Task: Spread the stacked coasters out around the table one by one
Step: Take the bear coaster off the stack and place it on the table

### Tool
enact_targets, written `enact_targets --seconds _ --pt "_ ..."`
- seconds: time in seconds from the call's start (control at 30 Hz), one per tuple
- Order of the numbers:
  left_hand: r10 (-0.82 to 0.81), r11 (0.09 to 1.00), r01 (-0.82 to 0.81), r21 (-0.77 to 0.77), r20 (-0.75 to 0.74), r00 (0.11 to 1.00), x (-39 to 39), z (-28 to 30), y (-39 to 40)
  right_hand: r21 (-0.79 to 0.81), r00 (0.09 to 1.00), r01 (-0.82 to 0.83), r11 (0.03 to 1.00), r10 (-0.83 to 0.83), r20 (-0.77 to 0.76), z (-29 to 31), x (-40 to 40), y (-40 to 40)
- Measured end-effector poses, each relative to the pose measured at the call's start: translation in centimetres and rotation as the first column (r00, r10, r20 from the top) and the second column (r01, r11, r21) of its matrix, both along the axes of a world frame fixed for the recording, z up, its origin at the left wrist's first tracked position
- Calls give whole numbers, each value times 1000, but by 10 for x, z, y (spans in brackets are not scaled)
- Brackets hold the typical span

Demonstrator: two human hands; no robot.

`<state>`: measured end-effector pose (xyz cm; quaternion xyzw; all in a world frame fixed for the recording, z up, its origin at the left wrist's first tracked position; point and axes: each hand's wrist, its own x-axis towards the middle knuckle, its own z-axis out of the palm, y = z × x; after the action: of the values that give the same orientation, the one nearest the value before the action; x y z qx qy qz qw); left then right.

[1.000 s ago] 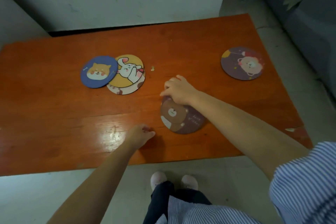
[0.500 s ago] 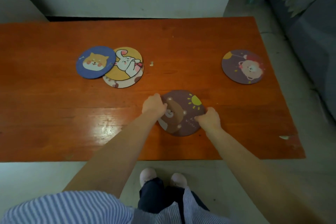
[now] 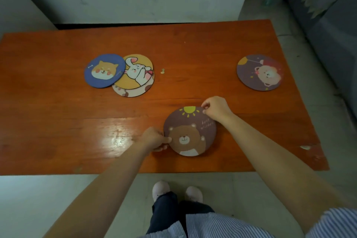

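Observation:
A brown bear coaster (image 3: 190, 131) with a yellow sun lies near the front of the orange table (image 3: 58, 121). My left hand (image 3: 154, 139) pinches its left edge and my right hand (image 3: 216, 109) pinches its upper right edge. At the back left sits a loose pile: a blue dog coaster (image 3: 104, 70) overlaps a yellow rabbit coaster (image 3: 138, 72), with a white spotted coaster (image 3: 133, 92) underneath. A purple lion coaster (image 3: 259, 72) lies alone at the right.
A small pale crumb (image 3: 163, 71) lies beside the pile. A chipped spot (image 3: 306, 147) marks the table's front right corner. A grey sofa (image 3: 332, 15) stands to the right, a wall behind, and my shoes (image 3: 176, 192) below the front edge.
My left hand came up from the table front onto the bear coaster's left edge. My right hand shifted to its upper right rim, and the coaster turned so the bear faces me.

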<state>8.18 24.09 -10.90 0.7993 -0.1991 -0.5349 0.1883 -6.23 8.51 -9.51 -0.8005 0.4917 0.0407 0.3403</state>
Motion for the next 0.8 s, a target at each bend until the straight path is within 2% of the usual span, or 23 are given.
enact_targets --seconds 0.1,0.23,0.43,0.53,0.67,0.73,0.8 --pt "-72 997 75 -23 101 992 -10 -11 5 -40 999 -33 999 31 -37 -8 -13 9" --pt "-74 993 88 -75 167 983 -16 -12 7 -64 999 24 998 -26 -26 -21 -36 16" --pt "-167 976 202 -80 315 934 -27 -8 9 -146 997 73 987 -68 39 -31 -36 25" --pt "-160 976 199 -89 326 932 -27 -7 9 -165 996 83 983 -85 -7 -32 -31 26" --pt "-299 947 320 17 410 862 -20 -8 13 -289 980 7 957 -64 -189 -29 -28 33" --pt "-319 938 344 35 467 824 -6 -8 19 -324 979 -59 944 -10 -206 -25 -19 36" --pt "-318 938 342 52 520 793 18 -7 27 -333 986 -115 936 66 -155 -21 2 42"
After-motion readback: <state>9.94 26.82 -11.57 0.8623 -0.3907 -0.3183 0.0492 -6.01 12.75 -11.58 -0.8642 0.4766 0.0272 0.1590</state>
